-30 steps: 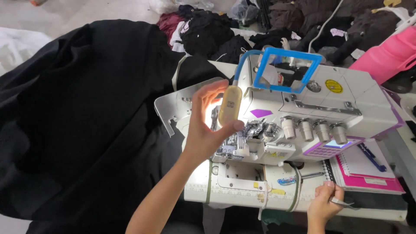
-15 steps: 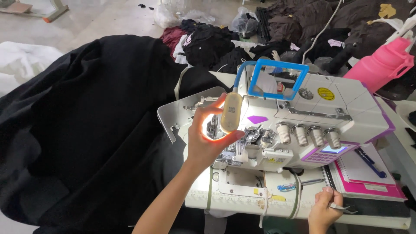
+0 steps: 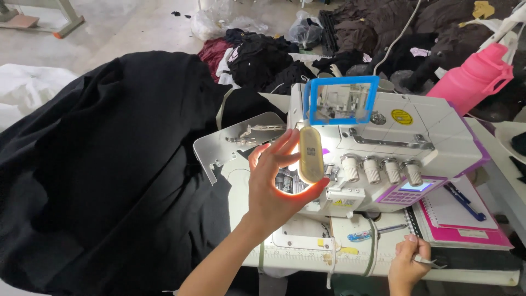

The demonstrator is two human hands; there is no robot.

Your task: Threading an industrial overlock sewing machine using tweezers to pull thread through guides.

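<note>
My left hand is raised in front of a white overlock sewing machine, its fingers around a small oval cream lamp head that glows against my palm. My right hand rests low at the table's front edge, pinching a small metal tool, probably tweezers. A blue-framed clear guard stands on top of the machine. Several white tension knobs line its front.
A big heap of black fabric lies to the left of the machine. A pink notebook with a blue pen sits at right, a pink jug behind it. Dark garments are piled at the back.
The view has shifted so the machine sits lower and closer. My left hand stays on the lamp head, and my right hand keeps its place at the table edge.
</note>
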